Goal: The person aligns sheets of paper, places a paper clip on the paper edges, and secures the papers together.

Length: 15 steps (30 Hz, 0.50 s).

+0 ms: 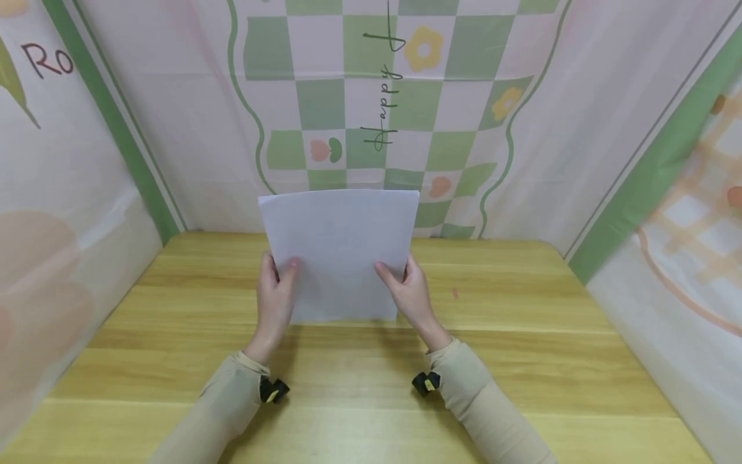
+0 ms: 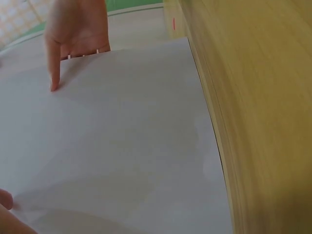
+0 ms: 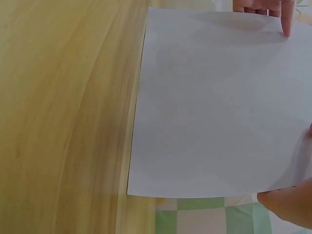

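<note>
Both hands hold white paper (image 1: 342,251), its sides between thumbs in front and fingers behind. It looks like more than one sheet, since a second edge shows at the top corners. My left hand (image 1: 275,299) grips the left side and my right hand (image 1: 413,293) the right side, each at about mid-height. The paper stands tilted up, with its lower edge close to the wooden table (image 1: 348,386). In the left wrist view the right hand (image 2: 78,29) pinches the far side; in the right wrist view the left hand (image 3: 263,7) does likewise. No print shows on the facing side.
Behind the table hangs a cloth backdrop (image 1: 321,103) with green checks and flowers. Patterned cloth walls rise at the left (image 1: 52,258) and right (image 1: 695,238). A small reddish mark (image 1: 455,293) lies on the table right of the right hand.
</note>
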Available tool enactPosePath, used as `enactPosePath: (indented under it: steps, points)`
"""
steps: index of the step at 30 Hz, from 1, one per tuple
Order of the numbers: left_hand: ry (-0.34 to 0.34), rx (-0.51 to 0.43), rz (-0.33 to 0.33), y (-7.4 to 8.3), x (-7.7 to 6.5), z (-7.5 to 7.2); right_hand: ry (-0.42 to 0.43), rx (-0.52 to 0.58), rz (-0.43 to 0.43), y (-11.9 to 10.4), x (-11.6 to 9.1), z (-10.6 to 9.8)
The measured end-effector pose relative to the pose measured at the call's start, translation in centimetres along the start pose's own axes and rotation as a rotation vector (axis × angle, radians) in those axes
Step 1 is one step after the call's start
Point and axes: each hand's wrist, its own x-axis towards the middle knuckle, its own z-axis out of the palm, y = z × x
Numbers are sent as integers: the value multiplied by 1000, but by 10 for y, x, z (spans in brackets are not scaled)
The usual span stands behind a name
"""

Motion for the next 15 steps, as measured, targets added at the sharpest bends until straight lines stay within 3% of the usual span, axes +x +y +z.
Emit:
enactPosePath:
  steps: [15]
  points:
    - [-47,55,-74,-10,3,-3,-128,-90,135,9,1,-8]
